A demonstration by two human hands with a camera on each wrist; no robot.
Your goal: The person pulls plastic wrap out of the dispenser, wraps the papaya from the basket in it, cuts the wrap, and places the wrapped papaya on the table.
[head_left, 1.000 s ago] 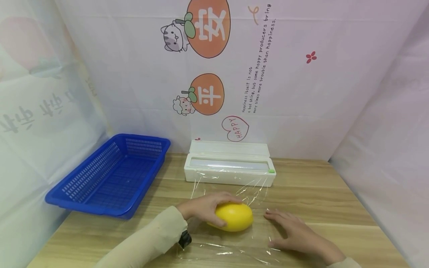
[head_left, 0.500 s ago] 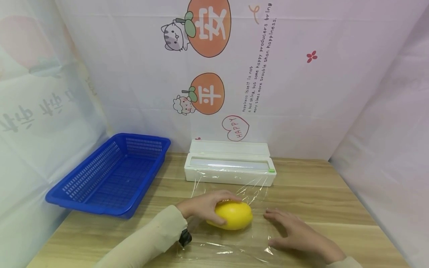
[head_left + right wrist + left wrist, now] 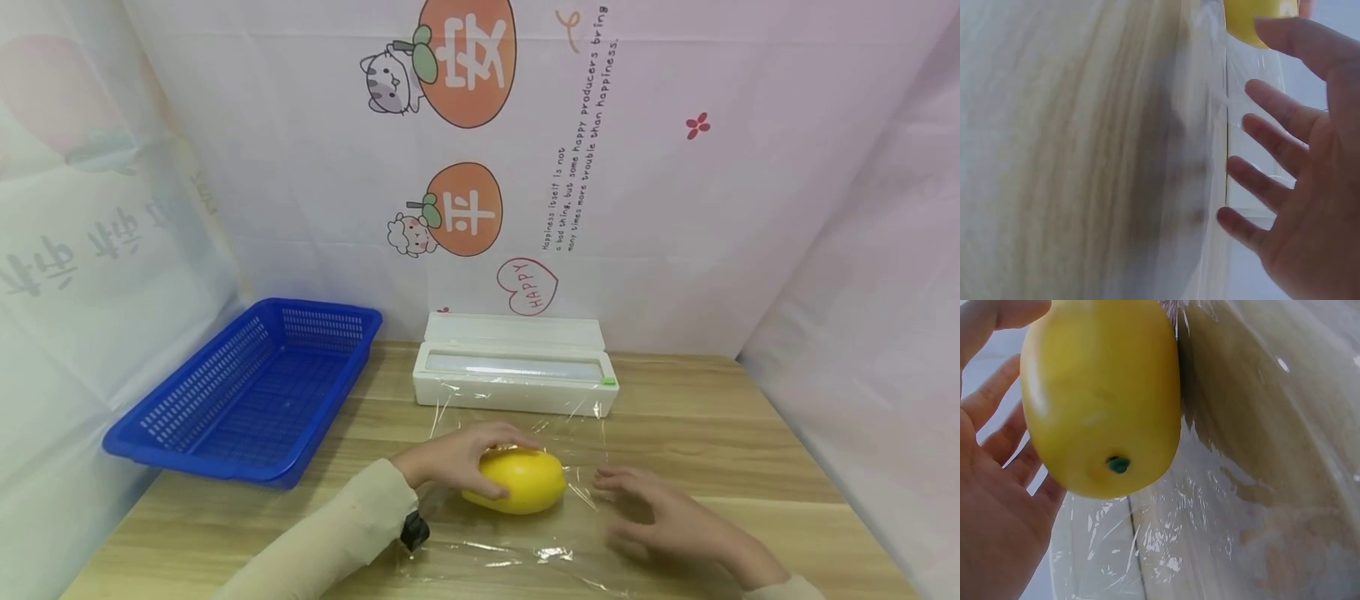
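Observation:
My left hand (image 3: 461, 458) grips a smooth yellow oval fruit (image 3: 528, 485) from its left side, thumb in front and fingers behind. One end of the fruit shows a small green stem nub (image 3: 1118, 464) in the left wrist view. Beneath it, clear cling film (image 3: 555, 550) spreads over the table, running forward to a white cling film box (image 3: 517, 393) with its lid raised. My right hand (image 3: 667, 517) hovers beside the film's right edge, fingers spread and holding nothing. In the right wrist view, those fingers (image 3: 1272, 140) are apart from the fruit (image 3: 1241, 19).
A blue plastic basket (image 3: 277, 408) with slotted sides stands at the left. The wood-grain table (image 3: 720, 433) is bounded by printed white cloth (image 3: 637, 208) at the back and both sides. A small black device (image 3: 414, 532) is at my left wrist.
My right hand has shifted slightly to the right, and glints on the film's right part have changed. My left hand keeps its grip on the fruit in nearly the same place.

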